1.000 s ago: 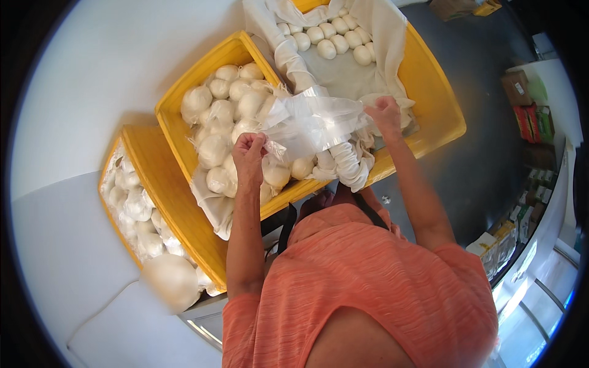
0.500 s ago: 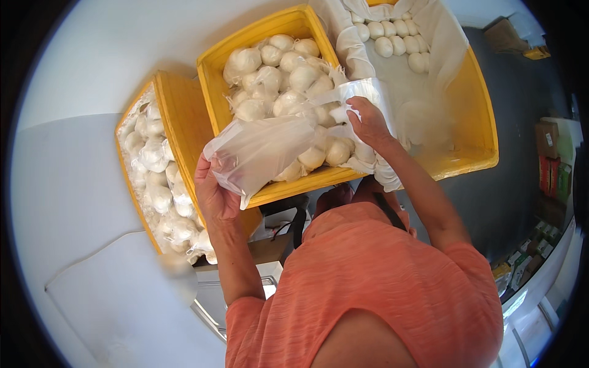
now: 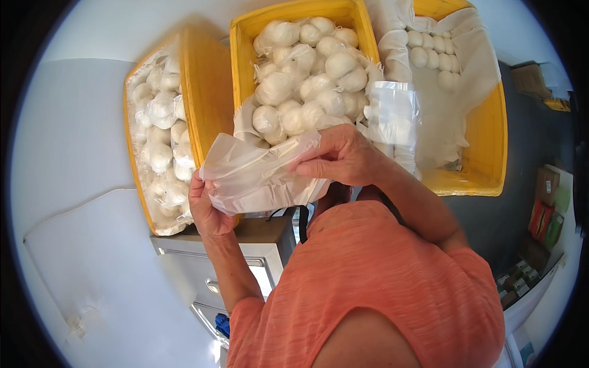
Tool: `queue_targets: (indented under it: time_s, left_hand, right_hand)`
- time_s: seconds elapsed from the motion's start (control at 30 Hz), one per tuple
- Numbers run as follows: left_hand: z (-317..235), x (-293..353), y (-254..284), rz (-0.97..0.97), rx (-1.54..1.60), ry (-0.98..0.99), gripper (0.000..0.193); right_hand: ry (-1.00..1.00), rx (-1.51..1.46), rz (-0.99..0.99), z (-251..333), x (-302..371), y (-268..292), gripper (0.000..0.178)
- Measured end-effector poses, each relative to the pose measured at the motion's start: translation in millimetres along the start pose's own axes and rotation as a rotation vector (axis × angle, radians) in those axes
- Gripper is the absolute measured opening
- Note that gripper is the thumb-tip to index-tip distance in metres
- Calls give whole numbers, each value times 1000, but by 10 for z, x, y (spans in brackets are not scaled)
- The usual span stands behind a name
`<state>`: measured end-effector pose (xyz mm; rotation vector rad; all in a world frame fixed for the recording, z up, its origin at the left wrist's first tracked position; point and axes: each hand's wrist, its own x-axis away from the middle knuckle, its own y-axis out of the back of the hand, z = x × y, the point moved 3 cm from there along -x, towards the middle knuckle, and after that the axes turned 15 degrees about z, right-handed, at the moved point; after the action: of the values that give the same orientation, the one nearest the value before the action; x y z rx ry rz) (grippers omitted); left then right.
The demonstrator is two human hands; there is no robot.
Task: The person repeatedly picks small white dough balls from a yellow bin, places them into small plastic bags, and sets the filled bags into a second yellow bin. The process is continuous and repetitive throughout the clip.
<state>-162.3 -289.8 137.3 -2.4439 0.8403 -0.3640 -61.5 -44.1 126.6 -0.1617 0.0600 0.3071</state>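
Observation:
A thin clear plastic bag (image 3: 257,175) is stretched between my two hands, over the near edge of the middle yellow crate (image 3: 242,67). My left hand (image 3: 211,205) pinches its left end. On the other side my right hand (image 3: 346,156) grips the bag between thumb and fingers. Inside the middle crate lie many round white buns (image 3: 319,86), bagged in clear plastic. A stack of flat plastic bags (image 3: 392,113) rests at the crate's right edge, just beyond my right hand.
To the right, a cloth-lined yellow crate (image 3: 496,147) holds rows of loose white buns (image 3: 432,49) at its far end. Another yellow crate (image 3: 211,92) at left holds more bagged buns (image 3: 161,110). A white cabinet (image 3: 211,260) stands below it. Boxes (image 3: 546,184) line the right side.
My right hand has come off the bag stack and moved down and left to grip the bag. The bag now sits lower, and the view has shifted, so the crates appear farther right.

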Motion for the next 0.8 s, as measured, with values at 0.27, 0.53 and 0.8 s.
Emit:
queue_targets:
  time_s: [0.27,0.53,0.8]
  left_hand:
    - [116,-64,-270,-215,-982,-363,18]
    - [1253,-674,-1289,574,-645,189,10]
    - [1837,-1010,-1729,327,-1222,-40,35]
  right_hand:
    - [-163,-109,-267,-133,202,162,13]
    - [-259,126,-348,-115,846,491,25]
    - [71,-448,-1128,-209,2007,1593,21]
